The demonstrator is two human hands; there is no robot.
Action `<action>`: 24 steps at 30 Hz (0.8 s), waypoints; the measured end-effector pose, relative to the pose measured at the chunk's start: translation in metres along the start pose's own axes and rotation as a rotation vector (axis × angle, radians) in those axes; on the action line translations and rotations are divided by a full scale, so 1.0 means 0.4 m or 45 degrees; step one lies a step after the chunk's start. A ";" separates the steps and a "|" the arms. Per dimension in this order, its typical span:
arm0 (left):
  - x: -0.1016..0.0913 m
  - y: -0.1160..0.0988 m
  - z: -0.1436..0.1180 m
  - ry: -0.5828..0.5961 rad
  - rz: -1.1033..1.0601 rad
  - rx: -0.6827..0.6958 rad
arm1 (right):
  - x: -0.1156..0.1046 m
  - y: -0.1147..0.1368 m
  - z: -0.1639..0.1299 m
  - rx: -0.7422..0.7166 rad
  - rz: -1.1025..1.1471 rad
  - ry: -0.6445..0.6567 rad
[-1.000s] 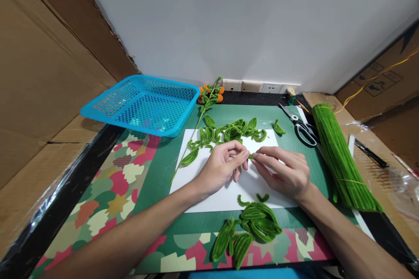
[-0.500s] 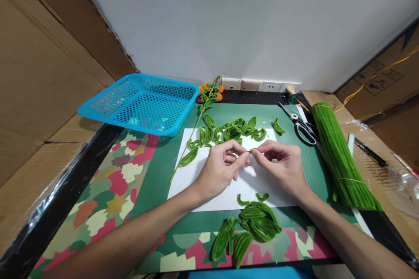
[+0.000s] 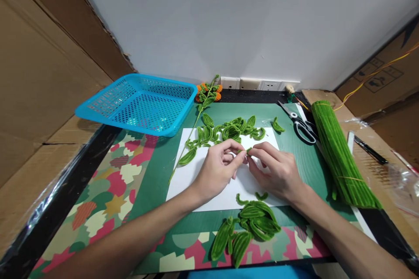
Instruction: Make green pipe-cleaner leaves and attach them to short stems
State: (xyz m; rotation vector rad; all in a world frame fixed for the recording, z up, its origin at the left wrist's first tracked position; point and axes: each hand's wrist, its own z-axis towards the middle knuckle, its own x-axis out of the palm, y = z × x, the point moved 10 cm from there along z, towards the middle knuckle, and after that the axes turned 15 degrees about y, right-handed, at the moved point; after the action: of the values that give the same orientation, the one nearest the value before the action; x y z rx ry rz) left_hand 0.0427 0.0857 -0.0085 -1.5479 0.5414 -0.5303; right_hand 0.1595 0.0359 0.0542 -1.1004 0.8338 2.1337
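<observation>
A brown cardboard panel stands far to the left of the white paper, the sheet on which everything centres. Beyond the paper's far left corner sits a blue basket with perforated sides. A mat, plain green with a camouflage-like patterned band, lies under the paper and spreads out past it on both sides. A green stem with orange flowers slants along the paper's left edge, its blooms lying beyond the far edge.

The left hand is over the middle of the paper, thumb and forefinger pinched together. A cluster of fuzzy green leaves runs along the paper's far edge. Just off the near edge is a pile of similar leaves, with two small curls between it and the sheet. The small green piece is above the paper, gripped at the fingertips of both hands, which nearly meet; the fingers partly hide it. The right hand, also pinching, is over the paper's right part.

A lone leaf lies past the paper's far right corner. Further right of the paper come scissors, a tied bundle of green fuzzy stems and a black-handled tool.
</observation>
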 end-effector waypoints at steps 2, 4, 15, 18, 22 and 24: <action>0.000 0.000 0.002 0.007 -0.044 0.001 | -0.002 -0.007 0.000 0.010 0.044 0.005; 0.001 0.001 0.005 0.026 -0.090 0.007 | -0.006 -0.015 0.000 0.021 0.097 -0.003; 0.003 0.010 0.014 0.067 -0.151 0.007 | -0.017 -0.027 -0.008 0.019 0.129 -0.075; 0.001 0.009 0.014 0.063 -0.161 -0.001 | -0.018 -0.024 -0.007 0.021 0.103 -0.071; -0.002 0.011 0.015 0.053 -0.179 -0.004 | -0.021 -0.033 -0.005 0.059 0.217 -0.057; -0.002 0.012 0.015 0.055 -0.183 -0.005 | -0.020 -0.043 -0.004 0.089 0.305 -0.046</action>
State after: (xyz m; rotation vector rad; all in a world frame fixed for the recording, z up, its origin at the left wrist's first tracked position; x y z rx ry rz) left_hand 0.0459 0.0906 -0.0136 -1.5897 0.4664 -0.6737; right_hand 0.1767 0.0439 0.0560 -0.9643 1.0605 2.2918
